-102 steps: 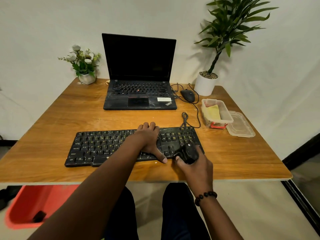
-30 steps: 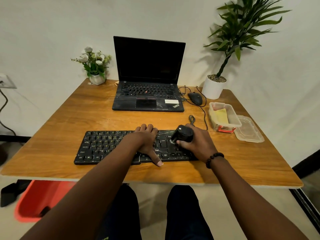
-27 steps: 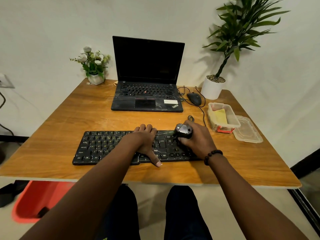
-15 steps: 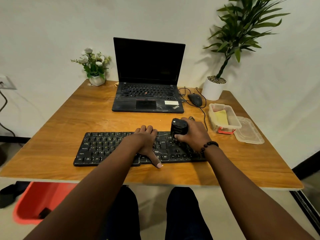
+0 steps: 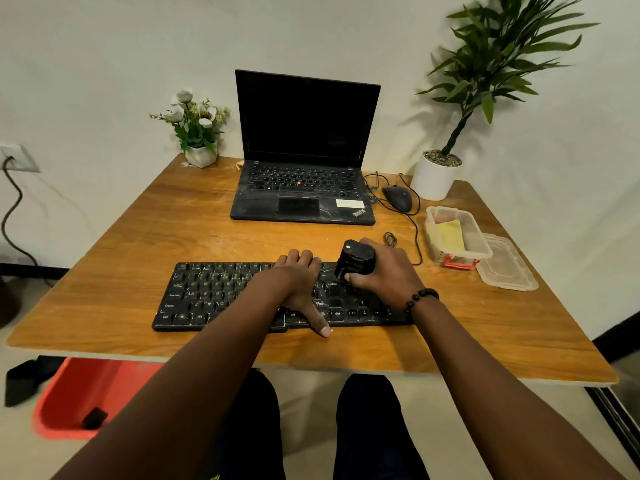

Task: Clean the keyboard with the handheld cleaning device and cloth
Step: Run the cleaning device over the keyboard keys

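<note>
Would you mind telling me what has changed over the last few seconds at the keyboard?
The right hand, gripping the black cleaning device throughout, moved it from the keyboard's near right corner up to its far edge, nearer the middle. The left hand stayed pressed flat on the keys; cloth still in its container.

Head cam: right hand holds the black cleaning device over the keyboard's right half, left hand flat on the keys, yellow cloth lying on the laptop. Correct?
Not quite. The head view shows the yellow cloth inside the clear plastic container at the table's right side, not on the laptop. The rest holds: the right hand grips the black cleaning device over the right half of the keyboard, and the left hand lies flat on the keys.
</note>
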Demonstrator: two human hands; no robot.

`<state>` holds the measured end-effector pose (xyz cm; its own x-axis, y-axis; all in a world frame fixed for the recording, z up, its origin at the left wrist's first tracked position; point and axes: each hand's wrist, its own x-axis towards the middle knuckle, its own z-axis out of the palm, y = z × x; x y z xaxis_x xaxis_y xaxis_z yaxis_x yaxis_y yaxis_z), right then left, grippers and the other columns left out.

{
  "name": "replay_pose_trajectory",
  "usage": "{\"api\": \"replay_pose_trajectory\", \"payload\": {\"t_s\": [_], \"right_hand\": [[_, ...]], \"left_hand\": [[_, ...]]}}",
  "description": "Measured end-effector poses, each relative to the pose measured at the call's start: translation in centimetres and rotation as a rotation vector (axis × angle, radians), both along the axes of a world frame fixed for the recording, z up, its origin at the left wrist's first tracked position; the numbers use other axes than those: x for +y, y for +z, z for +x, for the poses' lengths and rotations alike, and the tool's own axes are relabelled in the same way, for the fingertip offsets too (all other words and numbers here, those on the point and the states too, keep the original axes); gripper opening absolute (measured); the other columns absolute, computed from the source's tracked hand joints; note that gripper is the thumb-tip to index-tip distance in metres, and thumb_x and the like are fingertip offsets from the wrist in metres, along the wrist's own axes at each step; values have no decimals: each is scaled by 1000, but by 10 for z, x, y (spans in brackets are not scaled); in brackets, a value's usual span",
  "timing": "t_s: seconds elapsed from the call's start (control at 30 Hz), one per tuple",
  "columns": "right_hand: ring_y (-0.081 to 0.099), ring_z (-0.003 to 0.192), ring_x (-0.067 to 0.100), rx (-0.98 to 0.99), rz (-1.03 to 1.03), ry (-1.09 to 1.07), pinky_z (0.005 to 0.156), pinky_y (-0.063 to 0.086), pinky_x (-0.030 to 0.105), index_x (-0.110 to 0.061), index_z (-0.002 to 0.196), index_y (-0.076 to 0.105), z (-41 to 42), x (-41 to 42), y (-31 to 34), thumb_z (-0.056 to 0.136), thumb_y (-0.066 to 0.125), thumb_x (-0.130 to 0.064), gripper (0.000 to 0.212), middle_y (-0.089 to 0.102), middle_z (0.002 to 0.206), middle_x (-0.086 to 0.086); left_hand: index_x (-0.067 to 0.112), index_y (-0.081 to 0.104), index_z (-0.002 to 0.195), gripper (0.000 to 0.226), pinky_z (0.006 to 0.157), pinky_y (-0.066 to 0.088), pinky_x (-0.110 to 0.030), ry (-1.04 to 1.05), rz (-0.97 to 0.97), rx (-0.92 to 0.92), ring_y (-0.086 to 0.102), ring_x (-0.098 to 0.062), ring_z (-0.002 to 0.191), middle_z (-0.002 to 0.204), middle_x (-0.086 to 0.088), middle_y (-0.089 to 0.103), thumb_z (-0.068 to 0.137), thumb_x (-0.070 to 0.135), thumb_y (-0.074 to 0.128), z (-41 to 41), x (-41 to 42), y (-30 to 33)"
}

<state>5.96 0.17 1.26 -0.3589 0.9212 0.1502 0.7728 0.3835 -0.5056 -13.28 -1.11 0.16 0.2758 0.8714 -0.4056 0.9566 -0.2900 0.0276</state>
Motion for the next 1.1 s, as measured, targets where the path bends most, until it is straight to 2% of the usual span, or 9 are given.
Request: {"api": "replay_pose_trajectory", "payload": {"t_s": [0.2,0.37,0.43,0.53,0.63,0.8,0.93,1.1], "right_hand": [[63,86,16,-48,31,-28,75,54,35,-19,98,58,-10,5,-4,73,80,-25,33,68,91,-2],[62,85,13,-57,-33,35,72,52,30,-21,96,58,-4,3,3,73,80,-27,32,68,89,-7],[62,89,14,-119,-63,76,76,52,32,-19,100,60,-2,4,12,73,79,-26,34,69,93,-4],[62,96,16,-232,-90,106,79,48,26,-17,112,61,-3,6,25,74,79,-29,44,70,101,-1],[62,99,16,-232,-124,110,83,50,27,-18,118,61,-6,5,25,73,79,-32,50,70,106,0],[63,91,16,-231,-18,60,77,55,33,-23,110,59,-22,3,11,75,78,-29,41,70,96,-2],[62,94,20,-254,77,-31,76,54,35,-21,107,57,-30,7,4,77,77,-27,37,68,98,2],[63,94,19,-203,5,-4,78,52,33,-21,107,59,-26,11,8,75,78,-28,38,70,99,1]], "left_hand": [[14,8,155,141,118,22,-52,3,-19,7,16,-32,140,154,-7,15,51,82,75,-3,-1,-4],[14,10,155,140,118,21,-52,7,-6,-23,17,-32,139,153,-6,17,51,81,76,-3,-1,-2],[14,9,155,140,118,21,-52,7,-7,-23,16,-32,140,153,-6,16,52,81,76,-6,-1,-2],[14,7,156,142,118,21,-52,4,-12,-15,15,-32,141,155,-6,14,52,81,75,-7,-2,-3],[14,8,156,141,118,21,-51,3,-13,-15,16,-32,140,154,-6,14,52,81,76,-3,-2,-4],[14,11,155,139,117,23,-51,11,-1,-34,18,-31,139,153,-6,16,52,81,76,-5,-2,-3],[16,14,153,137,117,24,-52,26,-14,-49,19,-30,138,151,-4,18,50,81,76,-5,-4,-6],[16,11,154,139,117,24,-52,19,-9,-54,19,-30,138,151,-3,18,50,82,75,-6,-4,-5]]}}
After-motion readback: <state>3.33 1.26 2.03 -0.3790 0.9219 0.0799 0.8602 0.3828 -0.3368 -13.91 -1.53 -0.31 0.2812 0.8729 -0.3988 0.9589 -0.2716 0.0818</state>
